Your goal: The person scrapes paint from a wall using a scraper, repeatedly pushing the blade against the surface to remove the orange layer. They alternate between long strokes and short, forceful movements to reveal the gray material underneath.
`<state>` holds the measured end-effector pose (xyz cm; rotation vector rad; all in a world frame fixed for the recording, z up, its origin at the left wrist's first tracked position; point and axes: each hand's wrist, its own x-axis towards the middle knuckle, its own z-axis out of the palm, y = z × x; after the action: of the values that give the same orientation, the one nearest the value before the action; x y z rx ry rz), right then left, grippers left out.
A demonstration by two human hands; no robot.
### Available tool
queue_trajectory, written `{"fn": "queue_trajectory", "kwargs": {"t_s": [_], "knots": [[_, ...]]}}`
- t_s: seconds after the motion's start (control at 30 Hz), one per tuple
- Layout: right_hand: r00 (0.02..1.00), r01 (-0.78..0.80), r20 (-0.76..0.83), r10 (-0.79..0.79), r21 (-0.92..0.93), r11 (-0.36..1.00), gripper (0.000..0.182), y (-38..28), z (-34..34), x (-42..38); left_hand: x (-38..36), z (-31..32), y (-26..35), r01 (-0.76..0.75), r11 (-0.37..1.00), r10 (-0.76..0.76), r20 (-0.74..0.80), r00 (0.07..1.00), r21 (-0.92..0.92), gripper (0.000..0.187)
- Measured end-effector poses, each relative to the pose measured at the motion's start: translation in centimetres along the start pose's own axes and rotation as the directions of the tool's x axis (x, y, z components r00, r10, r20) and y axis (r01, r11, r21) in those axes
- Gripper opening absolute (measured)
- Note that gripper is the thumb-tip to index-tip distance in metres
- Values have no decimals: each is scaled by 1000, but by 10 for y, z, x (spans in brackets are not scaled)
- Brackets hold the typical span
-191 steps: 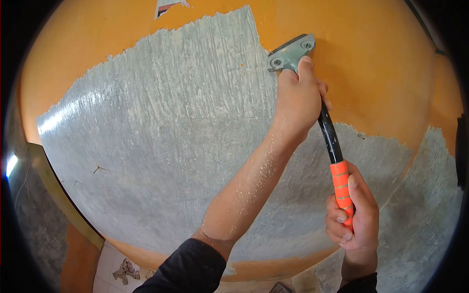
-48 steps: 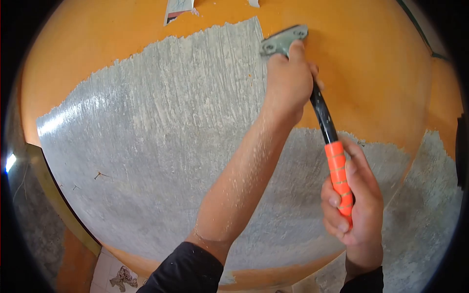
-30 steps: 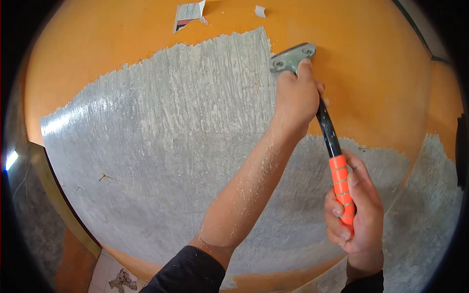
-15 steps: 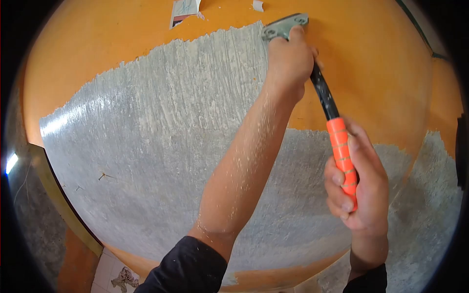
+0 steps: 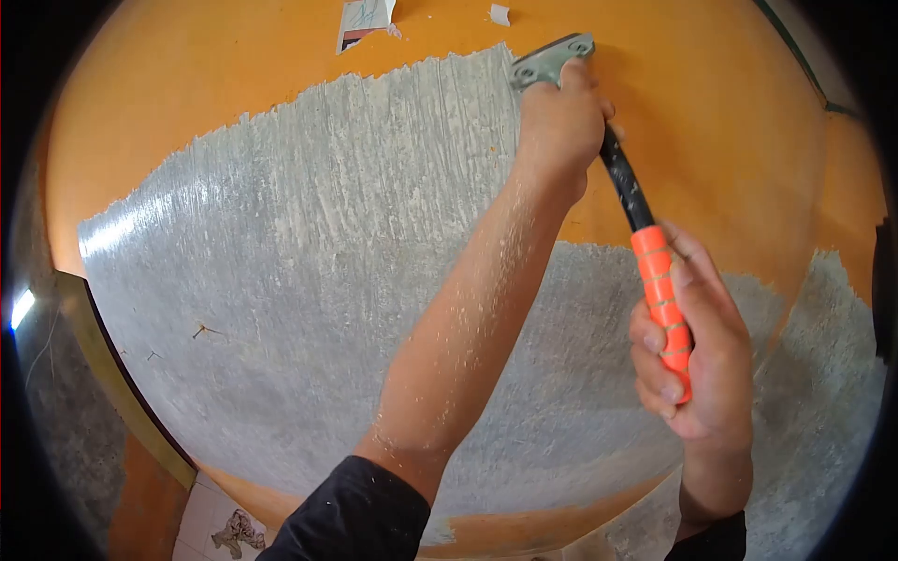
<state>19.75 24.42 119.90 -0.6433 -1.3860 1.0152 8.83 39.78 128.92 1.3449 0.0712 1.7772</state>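
Observation:
A long-handled scraper (image 5: 622, 178) lies across the upper right of the view, its wide metal head against the wall at the border between orange paint (image 5: 711, 140) and bare grey plaster (image 5: 355, 178). My left hand (image 5: 561, 117) is closed round the tool close behind the head, thumb up on the metal. Lower down, my right hand (image 5: 706, 341) wraps the orange grip with its fingers. Pale flakes dot my left forearm. The scraper's blade edge is hard to make out.
A torn picture (image 5: 363, 23) and a white paper scrap (image 5: 499, 14) stick to the orange wall above. Nails (image 5: 201, 331) protrude from the plaster at left. A crumpled cloth (image 5: 238, 533) lies on the tiled floor, near a doorway edge (image 5: 126, 374).
The scraper head has shifted slightly right and down along the wall. Both hands moved with it, keeping their grip.

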Motion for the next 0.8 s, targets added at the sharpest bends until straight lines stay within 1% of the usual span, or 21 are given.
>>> {"fn": "queue_trajectory", "kwargs": {"t_s": [0.07, 0.1, 0.2, 0.23, 0.33, 0.37, 0.47, 0.53, 0.67, 0.7, 0.8], "knots": [[998, -57, -4, 57, 17, 998, 43, 6, -7, -13, -12, -5, -11, 14, 999, -13, 21, 1000, -30, 38], [996, -88, -2, 88, 19, 996, 43, 8, -8, -16, -18, -5, -13, 49, 999, -49, 6, 999, -17, 37], [997, -68, -40, 69, 20, 997, 43, 1, -1, -5, 3, -3, -6, -8, 1000, 8, 37, 999, 0, 37], [1000, -17, -9, 17, 31, 999, 42, 0, -1, 4, 16, 1, -1, -61, 998, 62, 39, 997, -23, 37], [1000, -9, 19, 7, 79, 997, 41, -11, 2, 8, 18, 5, 8, -8, 1000, 8, 13, 1000, -17, 36], [1000, -2, -1, 2, 14, 1000, 40, -4, 0, 6, 11, 4, 3, 5, 1000, -5, 18, 1000, 3, 36], [996, -88, 5, 88, 59, 994, 41, 4, -9, -11, -1, -2, -4, 14, 999, -16, 34, 999, 34, 37], [997, -67, 35, 65, 46, 997, 41, 1, -8, -6, 1, -3, -4, 35, 999, -36, 38, 999, 32, 37], [998, -41, 54, 39, 30, 999, 40, -13, -5, 8, 16, 3, 11, -11, 1000, 10, 25, 1000, 22, 36], [997, -44, 61, 43, 25, 999, 40, -10, -9, 8, 11, 2, 10, -10, 999, 9, 27, 1000, 44, 35], [996, -66, 60, 64, 38, 997, 41, -8, -11, 1, 2, -2, 1, 10, 1000, -10, 17, 1000, 26, 33]]}}
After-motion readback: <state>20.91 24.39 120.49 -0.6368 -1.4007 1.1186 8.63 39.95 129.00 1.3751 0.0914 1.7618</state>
